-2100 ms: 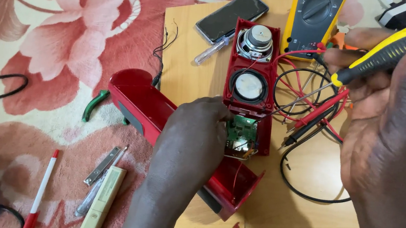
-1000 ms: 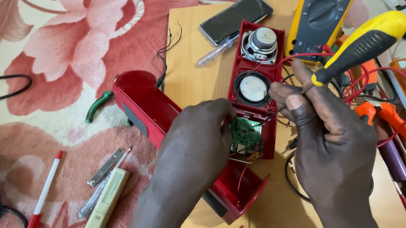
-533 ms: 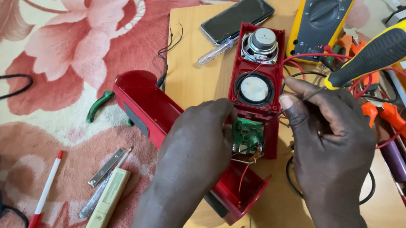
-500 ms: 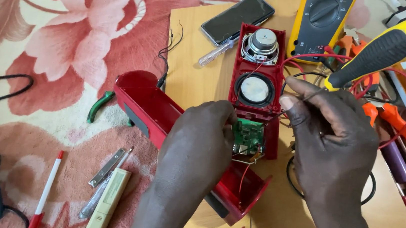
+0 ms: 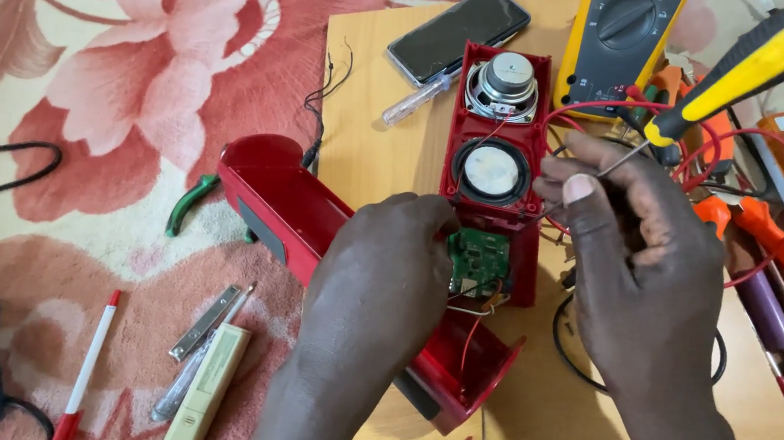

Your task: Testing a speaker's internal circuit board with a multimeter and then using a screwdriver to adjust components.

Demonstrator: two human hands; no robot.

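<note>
A red speaker case lies opened on a wooden board (image 5: 366, 101): its front panel (image 5: 502, 125) carries two round speaker drivers and a green circuit board (image 5: 478, 261). The hollow red shell (image 5: 282, 201) lies beside it, tilted. My left hand (image 5: 377, 291) rests over the shell, fingertips touching the circuit board's left edge. My right hand (image 5: 635, 265) holds a yellow-and-black screwdriver (image 5: 756, 64) by its metal shaft, handle pointing up right, tip at the panel's right edge near the lower driver. Red wires (image 5: 778, 154) loop around my right hand.
A yellow multimeter (image 5: 625, 31), a black phone (image 5: 458, 33) and a small clear-handled screwdriver (image 5: 414, 106) lie at the board's far side. Orange-handled pliers (image 5: 768, 240) sit right. On the floral carpet lie green-handled pliers (image 5: 184, 208), a red pen (image 5: 85, 372), tweezers (image 5: 206, 322) and a cream tool (image 5: 204, 394).
My right hand has brought the screwdriver down from the upper right toward the speaker panel and slid its grip to the shaft. My left hand has stayed on the shell by the circuit board.
</note>
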